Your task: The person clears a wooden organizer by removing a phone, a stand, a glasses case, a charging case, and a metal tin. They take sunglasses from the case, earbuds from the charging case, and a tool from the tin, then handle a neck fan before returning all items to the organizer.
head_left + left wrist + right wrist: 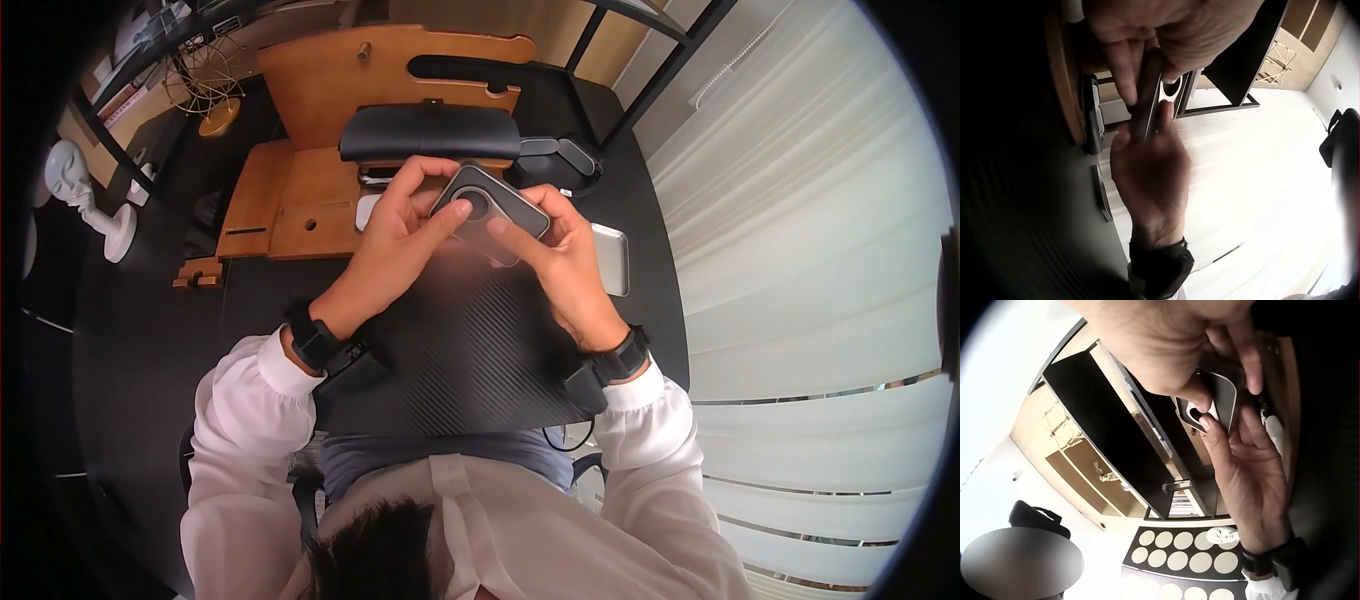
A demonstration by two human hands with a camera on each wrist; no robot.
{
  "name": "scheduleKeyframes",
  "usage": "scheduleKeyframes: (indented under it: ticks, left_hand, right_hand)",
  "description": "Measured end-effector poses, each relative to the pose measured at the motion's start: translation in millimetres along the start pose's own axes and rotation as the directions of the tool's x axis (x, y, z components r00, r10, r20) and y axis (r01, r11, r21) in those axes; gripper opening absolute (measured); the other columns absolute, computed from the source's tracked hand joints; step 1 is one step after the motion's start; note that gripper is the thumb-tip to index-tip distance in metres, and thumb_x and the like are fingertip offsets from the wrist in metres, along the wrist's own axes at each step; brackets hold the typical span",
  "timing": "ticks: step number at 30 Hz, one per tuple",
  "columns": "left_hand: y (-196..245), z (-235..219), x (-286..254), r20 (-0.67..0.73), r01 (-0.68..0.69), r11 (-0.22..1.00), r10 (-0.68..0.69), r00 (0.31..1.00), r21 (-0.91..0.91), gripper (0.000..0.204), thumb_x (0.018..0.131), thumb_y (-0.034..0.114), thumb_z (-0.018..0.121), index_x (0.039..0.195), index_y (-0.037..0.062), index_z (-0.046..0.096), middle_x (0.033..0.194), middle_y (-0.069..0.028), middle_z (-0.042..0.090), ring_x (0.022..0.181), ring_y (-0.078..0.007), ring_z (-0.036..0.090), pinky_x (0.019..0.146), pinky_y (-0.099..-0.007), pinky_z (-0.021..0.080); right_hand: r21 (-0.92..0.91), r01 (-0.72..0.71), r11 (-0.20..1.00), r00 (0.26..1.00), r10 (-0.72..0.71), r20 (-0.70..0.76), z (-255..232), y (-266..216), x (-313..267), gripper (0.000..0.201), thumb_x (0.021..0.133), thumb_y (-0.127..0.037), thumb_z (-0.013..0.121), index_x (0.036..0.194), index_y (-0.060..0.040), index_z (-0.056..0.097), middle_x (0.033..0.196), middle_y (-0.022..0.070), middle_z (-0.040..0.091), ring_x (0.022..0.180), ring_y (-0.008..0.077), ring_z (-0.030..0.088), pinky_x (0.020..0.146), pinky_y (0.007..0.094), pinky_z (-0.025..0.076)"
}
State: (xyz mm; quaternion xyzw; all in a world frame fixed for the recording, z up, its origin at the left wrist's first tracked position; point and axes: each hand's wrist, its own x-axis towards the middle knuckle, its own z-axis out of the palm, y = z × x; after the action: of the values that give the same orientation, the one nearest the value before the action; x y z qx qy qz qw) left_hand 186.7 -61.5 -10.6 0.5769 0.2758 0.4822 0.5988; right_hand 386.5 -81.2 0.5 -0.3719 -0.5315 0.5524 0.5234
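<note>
Between both hands is a flat, dark rounded-rectangular case (522,205) with a thin silver rim, held up over the table and tilted. On its face sits a round dark disc with a pale ring (473,203). My left hand (395,235) grips the case's left end, thumb pressing by the ring and index finger along the far edge. The right hand (567,255) holds the other end, its thumb near the lower edge. Seen from the right wrist, both thumbs meet beside a pale piece with a dark oval opening (1195,414). The fingers hide the case's underside.
A shallow silver tray (611,262) lies right of the hands. Behind them stands a wooden organizer (270,200) with a black glasses case (430,132) and an opened dark pouch (555,160). A white mannequin head (70,170) is at far left, a curtain (800,250) at right.
</note>
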Motion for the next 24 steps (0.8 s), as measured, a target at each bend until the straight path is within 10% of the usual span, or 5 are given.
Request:
scheduleKeyframes:
  ticks: [3, 24]
  left_hand:
    - [3.9, 7.7, -1.2, -0.031, 0.009, 0.996, -0.012, 0.999, -0.087, 0.034, 0.103, 0.012, 0.064, 0.131, 0.0050, 0.046, 0.118, -0.0076, 0.068, 0.097, -0.0077, 0.066, 0.076, -0.0222, 0.057]
    - [-1.8, -2.6, 0.0, -0.090, -0.005, 0.993, 0.015, 0.996, 0.117, 0.021, 0.100, 0.014, 0.069, 0.114, 0.0017, 0.058, 0.100, -0.0023, 0.071, 0.089, -0.0049, 0.065, 0.076, -0.0203, 0.050]
  right_hand:
    - [0.024, -0.021, 0.999, 1.000, 0.021, 0.001, -0.2, -2.6, -1.1, 0.018, 0.093, -0.009, 0.077, 0.101, -0.0040, 0.062, 0.087, -0.0008, 0.066, 0.077, 0.0041, 0.060, 0.067, 0.0218, 0.049]
    - [-0.512, 0.141, 0.847, 0.989, -0.149, 0.026, 6.3, 1.8, -6.0, 0.025, 0.094, -0.022, 0.077, 0.104, -0.0018, 0.065, 0.085, 0.0008, 0.067, 0.071, 0.0046, 0.056, 0.061, 0.0236, 0.045]
